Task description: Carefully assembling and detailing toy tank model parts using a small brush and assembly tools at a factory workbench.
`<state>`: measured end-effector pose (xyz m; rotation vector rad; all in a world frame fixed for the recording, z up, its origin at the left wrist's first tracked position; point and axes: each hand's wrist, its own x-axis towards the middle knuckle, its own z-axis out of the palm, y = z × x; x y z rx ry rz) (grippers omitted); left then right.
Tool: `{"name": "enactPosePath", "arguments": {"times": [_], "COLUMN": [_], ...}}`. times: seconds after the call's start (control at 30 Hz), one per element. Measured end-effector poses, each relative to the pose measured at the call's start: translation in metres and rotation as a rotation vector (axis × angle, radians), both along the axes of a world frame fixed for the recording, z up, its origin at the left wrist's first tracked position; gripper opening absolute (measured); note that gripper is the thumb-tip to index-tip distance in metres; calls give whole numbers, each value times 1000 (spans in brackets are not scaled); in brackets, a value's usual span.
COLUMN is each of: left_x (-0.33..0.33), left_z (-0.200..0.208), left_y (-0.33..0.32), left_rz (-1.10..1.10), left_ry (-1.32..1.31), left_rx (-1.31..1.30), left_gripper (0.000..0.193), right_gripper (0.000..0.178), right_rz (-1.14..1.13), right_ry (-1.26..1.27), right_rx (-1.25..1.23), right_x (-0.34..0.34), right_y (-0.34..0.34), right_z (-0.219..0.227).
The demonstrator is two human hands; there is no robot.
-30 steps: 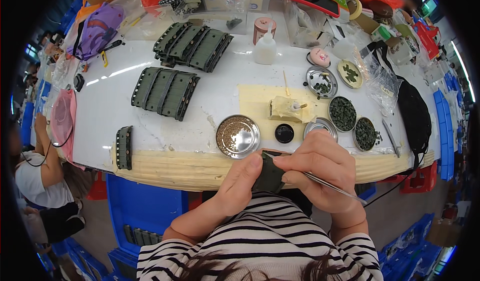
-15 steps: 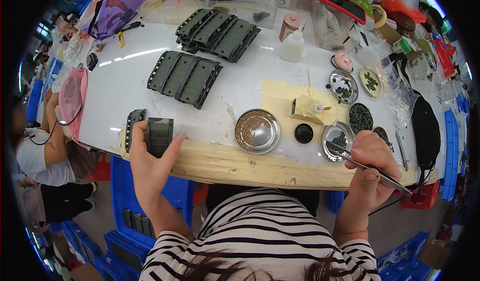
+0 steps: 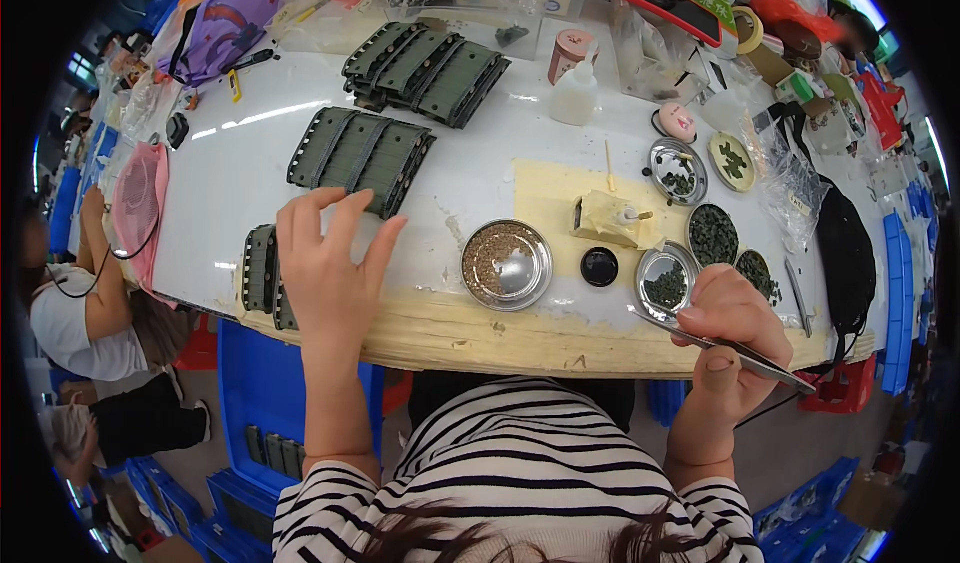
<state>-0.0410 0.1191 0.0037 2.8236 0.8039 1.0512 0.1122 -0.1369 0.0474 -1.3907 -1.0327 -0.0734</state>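
Note:
My left hand (image 3: 330, 263) is raised with its fingers spread and nothing in them. Its fingertips are at the near edge of a dark green, curved, ribbed panel stack (image 3: 350, 158); I cannot tell whether they touch it. Below and beside that hand, a smaller green ribbed piece (image 3: 262, 268) lies near the table's front edge, partly hidden by the hand. My right hand (image 3: 735, 328) is closed on metal tweezers (image 3: 755, 363), their tips pointing left. Just beyond the tips stands a round metal dish of small green bits (image 3: 665, 285).
A metal dish of brown granules (image 3: 493, 258) sits mid-table, beside a black round cap (image 3: 599, 266) and a yellow taped block (image 3: 605, 218). More green panels (image 3: 430, 68), a white squeeze bottle (image 3: 574, 95) and a red-edged phone (image 3: 660, 3) lie farther back. A blue crate (image 3: 250, 383) is below left.
My left hand has let go of the small green piece and moved up and right toward the larger panels. My right hand keeps the tweezers, tips shifted slightly left and nearer.

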Motion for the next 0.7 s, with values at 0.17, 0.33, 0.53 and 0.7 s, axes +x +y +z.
{"name": "enactPosePath", "arguments": {"times": [0.17,0.33,0.53,0.7], "left_x": [16,16,5,-4], "left_z": [-7,-14,-2,15], "left_y": [6,9,-9,-53], "left_rz": [-62,-74,-426,-947], "left_ry": [38,-72,-272,-187], "left_rx": [-5,3,-219,-490], "left_gripper": [19,16,22,31], "right_gripper": [32,28,26,43], "right_rz": [22,83,123,269], "right_ry": [-22,106,69,75], "right_rx": [15,67,-179,-288], "right_x": [1,-6,-3,-7], "right_y": [-3,0,7,13], "right_z": [-5,-13,-20,-22]}}
